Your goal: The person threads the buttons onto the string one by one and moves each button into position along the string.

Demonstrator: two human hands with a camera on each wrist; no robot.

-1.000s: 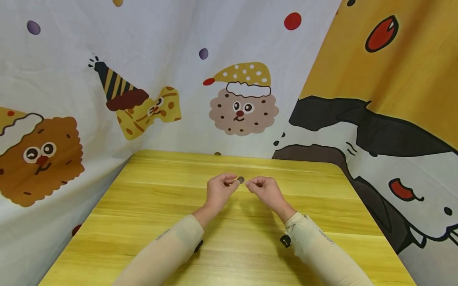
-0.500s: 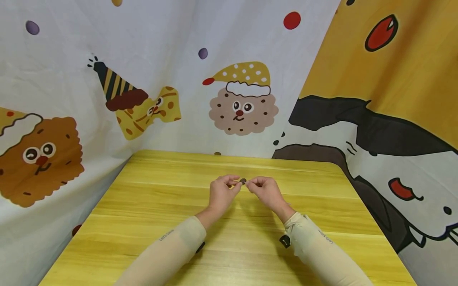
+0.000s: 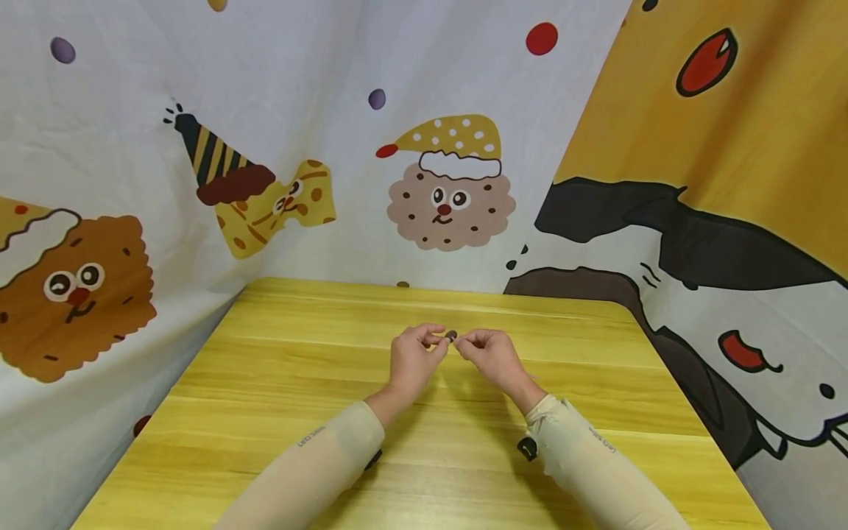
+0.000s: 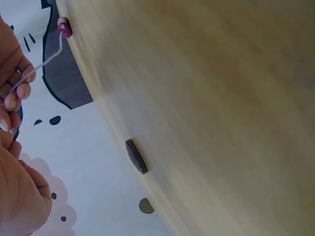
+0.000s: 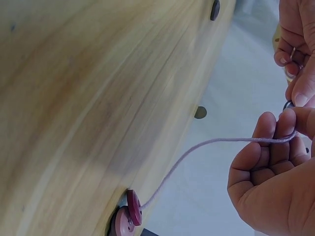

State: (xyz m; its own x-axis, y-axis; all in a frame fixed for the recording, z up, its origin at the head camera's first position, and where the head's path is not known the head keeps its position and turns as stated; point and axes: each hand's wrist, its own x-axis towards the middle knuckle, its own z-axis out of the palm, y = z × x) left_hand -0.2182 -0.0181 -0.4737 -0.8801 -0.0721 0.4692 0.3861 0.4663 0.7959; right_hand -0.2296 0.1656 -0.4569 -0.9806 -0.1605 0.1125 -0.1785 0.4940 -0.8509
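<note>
R fingers [image 5: 275, 129] curl round a pale purple cord [image 5: 216, 141], pinching it at the tips; L fingers [image 3: 432, 339] pinch a small dark button [image 3: 451, 336] between both hands, mid-table. R hand [image 3: 489, 355] & L hand [image 3: 409, 356] sit tip to tip, just above the table [image 3: 278, 383], fists loosely closed on their bits. In R wrist view the cord runs from the R fingertips down to a dark red button [image 5: 133, 207] strung on it, w/ a pinker button [image 5: 120, 222] touching just beside, both lying on the wood. L wrist view shows the same cord [image 4: 42, 63] ending at that red button [image 4: 64, 27]. Beige sleeves [image 3: 311, 471] cover both forearms. Cartoon cloth [image 3: 450, 184] w/ cookie faces hangs round the far, L & R sides of the table.
</note>
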